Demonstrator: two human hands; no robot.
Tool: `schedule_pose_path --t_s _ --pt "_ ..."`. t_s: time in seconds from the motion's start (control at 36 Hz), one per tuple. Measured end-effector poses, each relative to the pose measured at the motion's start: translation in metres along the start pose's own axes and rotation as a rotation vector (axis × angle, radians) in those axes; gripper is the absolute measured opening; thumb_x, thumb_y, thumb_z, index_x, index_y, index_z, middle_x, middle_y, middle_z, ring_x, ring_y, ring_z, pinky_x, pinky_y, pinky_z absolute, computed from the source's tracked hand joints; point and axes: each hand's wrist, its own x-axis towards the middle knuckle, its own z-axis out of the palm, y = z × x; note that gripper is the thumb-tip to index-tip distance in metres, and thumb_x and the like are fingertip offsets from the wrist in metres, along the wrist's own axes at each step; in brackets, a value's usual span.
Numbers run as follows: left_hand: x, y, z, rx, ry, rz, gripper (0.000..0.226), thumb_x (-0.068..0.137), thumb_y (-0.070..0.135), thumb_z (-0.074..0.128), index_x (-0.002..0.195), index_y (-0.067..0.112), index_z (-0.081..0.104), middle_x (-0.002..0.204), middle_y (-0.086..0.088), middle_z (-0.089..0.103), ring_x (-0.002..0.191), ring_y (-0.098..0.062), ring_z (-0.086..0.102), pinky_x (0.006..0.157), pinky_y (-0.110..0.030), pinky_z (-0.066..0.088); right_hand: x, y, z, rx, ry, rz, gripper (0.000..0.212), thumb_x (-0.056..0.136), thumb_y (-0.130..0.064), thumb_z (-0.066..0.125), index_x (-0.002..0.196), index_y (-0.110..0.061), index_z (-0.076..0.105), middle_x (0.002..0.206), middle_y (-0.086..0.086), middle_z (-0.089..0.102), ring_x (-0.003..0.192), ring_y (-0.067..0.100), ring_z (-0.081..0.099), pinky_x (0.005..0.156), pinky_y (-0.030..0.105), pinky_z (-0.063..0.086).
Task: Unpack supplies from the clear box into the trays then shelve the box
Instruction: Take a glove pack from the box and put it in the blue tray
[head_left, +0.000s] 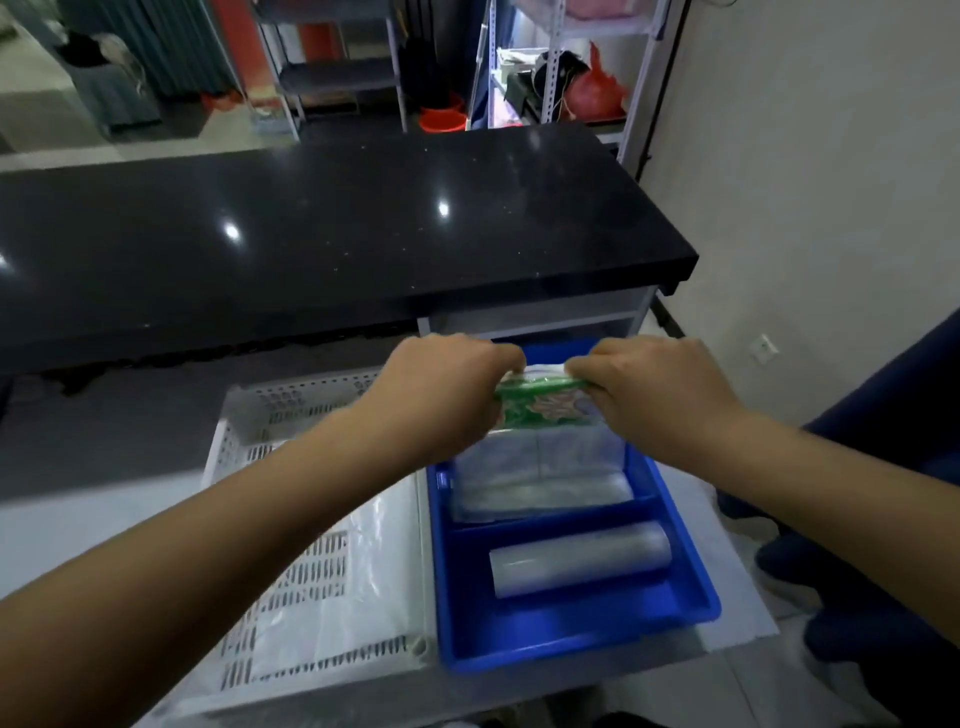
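Observation:
Both my hands hold a green-printed plastic packet (543, 400) over the far end of the blue tray (571, 634). My left hand (441, 384) grips its left end and my right hand (649, 389) grips its right end. Below the packet, clear plastic bags (540, 473) fill the tray's far compartment. A clear roll (579, 558) lies in the near compartment. To the left sits a white perforated tray (291, 410) with a white plastic sheet (343, 587) inside. The clear box is not in view.
A black glossy counter (337, 234) runs across behind the trays, higher than the grey surface they rest on. A dark blue chair (883, 467) stands at the right. Metal shelving (571, 67) with bags stands far back by the wall.

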Motion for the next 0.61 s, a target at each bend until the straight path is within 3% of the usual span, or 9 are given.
schedule_pose_path --t_s 0.08,0.28,0.47,0.61 --pt "0.023 -0.015 0.006 -0.038 0.032 -0.051 0.031 0.09 0.026 0.063 0.119 0.038 0.061 0.104 0.003 0.072 0.086 -0.025 0.066 0.065 -0.034 0.049 0.024 0.008 0.011 -0.02 0.025 0.011 0.022 0.094 -0.026 0.055 0.114 -0.03 0.063 0.105 -0.004 0.066 0.088 0.026 0.064 0.058 0.029 0.033" --pt "0.053 -0.026 0.054 -0.018 0.114 -0.139 0.035 0.093 0.019 0.062 0.125 0.034 0.064 0.106 0.0 0.074 0.088 -0.026 0.068 0.06 -0.032 0.038 0.06 0.019 0.051 0.049 0.021 -0.008 0.024 0.094 -0.025 0.057 0.118 -0.023 0.063 0.108 0.003 0.067 0.092 0.028 0.064 0.068 0.036 0.052" --pt "0.055 -0.019 0.117 0.02 0.073 -0.174 0.04 0.088 0.014 0.06 0.125 0.03 0.059 0.106 0.0 0.069 0.088 -0.028 0.068 0.058 -0.033 0.034 0.066 0.02 0.111 0.081 -0.044 -0.005 0.026 0.092 -0.019 0.056 0.117 -0.025 0.059 0.108 -0.001 0.064 0.095 0.026 0.061 0.059 0.032 0.033" --pt "0.059 -0.02 0.138 -0.071 0.002 -0.206 0.042 0.091 0.014 0.059 0.129 0.033 0.061 0.112 0.0 0.071 0.095 -0.027 0.067 0.068 -0.035 0.046 0.069 0.021 0.13 0.139 -0.132 -0.03 0.02 0.093 -0.017 0.052 0.111 -0.024 0.06 0.105 0.001 0.064 0.093 0.028 0.06 0.065 0.033 0.039"
